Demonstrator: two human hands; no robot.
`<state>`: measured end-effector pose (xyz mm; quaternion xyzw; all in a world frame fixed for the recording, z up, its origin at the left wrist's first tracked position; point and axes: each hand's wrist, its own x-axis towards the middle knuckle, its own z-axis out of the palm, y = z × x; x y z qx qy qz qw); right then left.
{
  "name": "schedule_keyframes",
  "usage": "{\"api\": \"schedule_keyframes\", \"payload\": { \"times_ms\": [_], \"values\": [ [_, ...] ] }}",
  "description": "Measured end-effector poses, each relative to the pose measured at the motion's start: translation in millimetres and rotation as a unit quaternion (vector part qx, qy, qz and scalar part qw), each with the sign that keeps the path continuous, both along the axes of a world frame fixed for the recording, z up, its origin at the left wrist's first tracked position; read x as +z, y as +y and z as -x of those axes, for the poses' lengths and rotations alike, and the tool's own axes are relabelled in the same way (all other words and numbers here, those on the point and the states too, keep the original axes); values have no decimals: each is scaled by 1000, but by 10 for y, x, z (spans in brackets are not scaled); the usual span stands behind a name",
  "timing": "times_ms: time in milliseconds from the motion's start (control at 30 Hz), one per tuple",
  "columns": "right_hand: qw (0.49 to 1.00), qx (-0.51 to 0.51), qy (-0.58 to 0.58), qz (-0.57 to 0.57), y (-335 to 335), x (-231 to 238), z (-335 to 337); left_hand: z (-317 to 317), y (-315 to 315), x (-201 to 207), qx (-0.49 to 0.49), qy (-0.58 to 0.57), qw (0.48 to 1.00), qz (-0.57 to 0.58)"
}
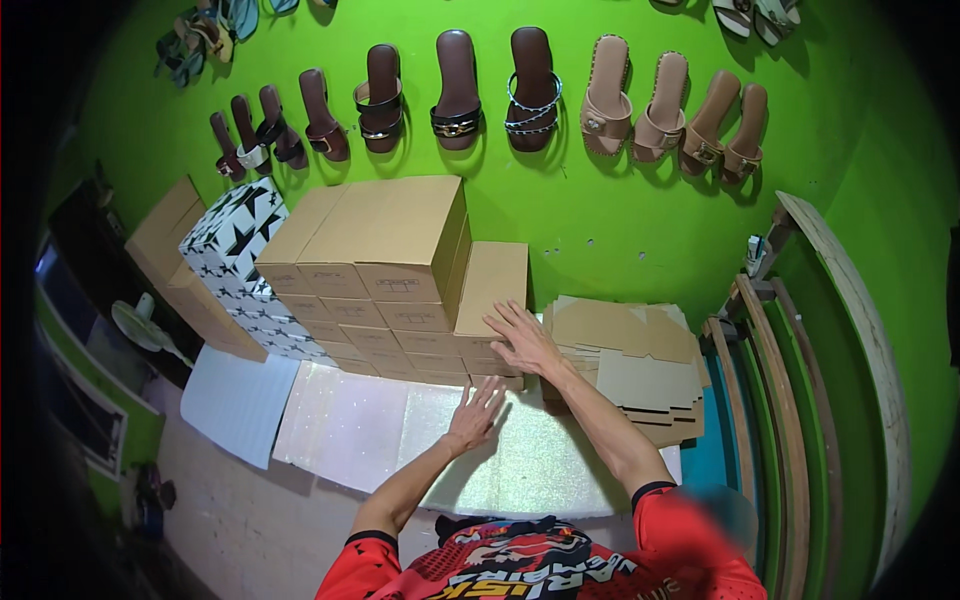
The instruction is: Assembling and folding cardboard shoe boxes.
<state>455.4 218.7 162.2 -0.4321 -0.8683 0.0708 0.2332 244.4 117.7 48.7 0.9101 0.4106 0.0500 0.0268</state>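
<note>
Spread open and clasping nothing, my bare left hand (476,412) and bare right hand (522,340) are at the brown cardboard boxes.

My right fingers overlap the near right part of the lower column of brown rectangular cardboard boxes (497,280); my left fingertips reach toward its near foot, though I cannot tell whether either hand presses or only hovers. This column adjoins the right side of the taller block of brown cardboard boxes (390,235), beyond the pale, glittery sheet (560,465) and left of the flat brown cardboard pieces (640,330). I judge the step to be squaring or steadying the column; the next move calls for flat palms and light, even pressure.
</note>
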Motion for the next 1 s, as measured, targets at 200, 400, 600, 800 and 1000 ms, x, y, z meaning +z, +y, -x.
{"api": "schedule_keyframes", "payload": {
  "times_ms": [200, 400, 600, 800, 1000],
  "values": [
    [1000, -6, -5, 0, -25, 33, 70, -79, 202, -319, 166, -46, 981, 91],
    [997, -54, -42, -33, -97, -28, 49, -80, 100, -504, 165, -85, 976, 114],
    [979, -170, 49, -101, -350, -193, -344, -169, -23, -515, 72, -80, 979, 173],
    [929, -354, -92, 60, -463, -674, -1324, -537, -118, -248, -7, -80, 980, 180],
    [892, -379, -123, 214, -656, -1111, -2090, -671, -135, -208, -35, -102, 979, 173]
  ]
}}
